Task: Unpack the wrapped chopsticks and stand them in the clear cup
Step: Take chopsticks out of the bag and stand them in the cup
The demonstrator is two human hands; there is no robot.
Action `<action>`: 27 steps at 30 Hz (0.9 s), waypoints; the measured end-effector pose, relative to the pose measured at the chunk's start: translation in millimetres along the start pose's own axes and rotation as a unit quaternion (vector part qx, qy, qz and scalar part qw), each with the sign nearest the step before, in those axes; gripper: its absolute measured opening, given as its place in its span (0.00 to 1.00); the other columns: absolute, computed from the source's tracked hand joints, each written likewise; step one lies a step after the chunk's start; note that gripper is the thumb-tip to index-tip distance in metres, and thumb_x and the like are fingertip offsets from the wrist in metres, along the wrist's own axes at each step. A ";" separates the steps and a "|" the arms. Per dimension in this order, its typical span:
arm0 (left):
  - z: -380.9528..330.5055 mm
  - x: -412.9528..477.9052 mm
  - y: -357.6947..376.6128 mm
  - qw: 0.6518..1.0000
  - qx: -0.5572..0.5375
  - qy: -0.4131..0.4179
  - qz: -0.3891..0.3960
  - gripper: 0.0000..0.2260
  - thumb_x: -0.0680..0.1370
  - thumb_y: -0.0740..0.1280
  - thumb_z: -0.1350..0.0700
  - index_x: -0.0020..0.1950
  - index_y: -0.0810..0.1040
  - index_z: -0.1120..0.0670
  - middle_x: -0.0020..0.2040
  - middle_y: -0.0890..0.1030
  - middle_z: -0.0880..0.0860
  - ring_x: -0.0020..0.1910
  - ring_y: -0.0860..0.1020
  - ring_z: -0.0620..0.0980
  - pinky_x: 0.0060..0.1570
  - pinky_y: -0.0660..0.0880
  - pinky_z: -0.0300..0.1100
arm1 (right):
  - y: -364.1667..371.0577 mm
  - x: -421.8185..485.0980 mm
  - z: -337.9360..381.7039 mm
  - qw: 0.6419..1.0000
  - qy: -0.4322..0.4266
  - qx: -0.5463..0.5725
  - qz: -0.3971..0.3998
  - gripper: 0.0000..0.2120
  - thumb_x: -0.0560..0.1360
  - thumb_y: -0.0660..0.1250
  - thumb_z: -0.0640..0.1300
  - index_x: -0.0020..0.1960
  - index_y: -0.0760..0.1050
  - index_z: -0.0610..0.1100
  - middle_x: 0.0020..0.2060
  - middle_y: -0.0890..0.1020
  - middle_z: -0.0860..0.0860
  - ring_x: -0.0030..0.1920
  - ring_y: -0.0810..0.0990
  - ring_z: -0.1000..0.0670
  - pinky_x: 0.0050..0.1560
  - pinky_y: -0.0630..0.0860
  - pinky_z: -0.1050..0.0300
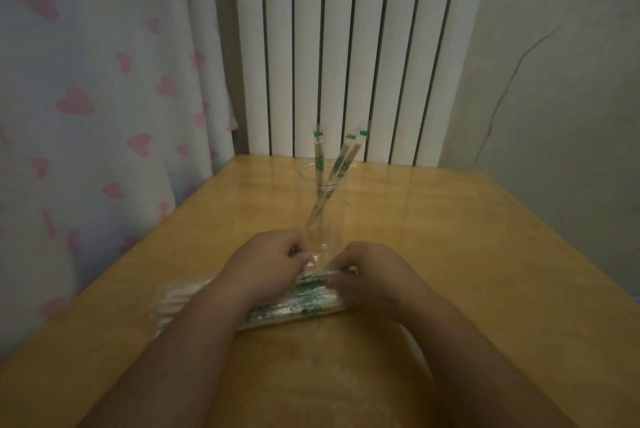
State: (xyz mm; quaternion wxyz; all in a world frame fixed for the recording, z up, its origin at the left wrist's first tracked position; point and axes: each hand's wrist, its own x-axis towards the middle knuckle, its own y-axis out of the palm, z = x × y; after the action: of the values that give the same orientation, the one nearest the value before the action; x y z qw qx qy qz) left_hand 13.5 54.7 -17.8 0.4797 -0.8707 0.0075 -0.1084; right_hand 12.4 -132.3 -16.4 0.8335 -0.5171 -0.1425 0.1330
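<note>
A clear plastic pack of wrapped chopsticks (pixel 277 311) with green print lies across the wooden table (pixel 433 254) in front of me. My left hand (pixel 266 268) rests on the pack's upper edge with its fingers curled and pinching the plastic. My right hand (pixel 370 277) pinches the pack's right end, where a chopstick tip shows. Just beyond both hands stands the clear cup (pixel 323 209). Three wrapped chopsticks (pixel 337 164) lean inside it, their green-marked tops sticking out.
A white radiator (pixel 346 47) stands against the wall behind the table's far edge. A curtain with pink hearts (pixel 104 98) hangs at the left. The table's left edge runs diagonally beside the curtain.
</note>
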 end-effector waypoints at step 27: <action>-2.6 -2.6 -4.8 1.000 0.002 -0.003 0.007 0.07 0.79 0.65 0.50 0.42 0.76 0.50 0.40 0.79 0.48 0.40 0.76 0.47 0.41 0.73 0.46 | -1.2 -1.8 -13.0 0.993 0.058 0.103 -0.024 0.09 0.74 0.71 0.45 0.39 0.74 0.56 0.38 0.81 0.55 0.40 0.79 0.55 0.38 0.74 0.64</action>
State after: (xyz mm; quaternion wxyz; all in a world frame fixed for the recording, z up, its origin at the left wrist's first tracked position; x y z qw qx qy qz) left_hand 10.0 55.4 -12.9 0.4821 -0.8701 0.0122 -0.1019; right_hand 15.7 -144.3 -21.0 0.8922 -0.4314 -0.0919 0.0971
